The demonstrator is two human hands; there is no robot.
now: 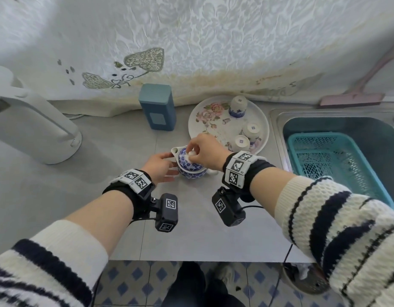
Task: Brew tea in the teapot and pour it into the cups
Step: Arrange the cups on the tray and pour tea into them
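Teapot [190,166], blue-and-white, stands upright on the grey counter [191,229], near its middle, just in front of the floral plate [257,112]; spout points away and left. Lid [184,157] sits on the pot. Right hand [206,151] comes from above, thumb and fingertips pinched together on the white lid knob [191,153]. Left hand [159,166] lies against the pot's left side, fingers fairly straight and close together, touching the body below the spout. Three cups [237,106] stand upside down on the plate. Blue tin [158,107] upright behind the pot, left of the plate. White kettle [36,129] far left. Teal basket [338,156] in the sink, right.
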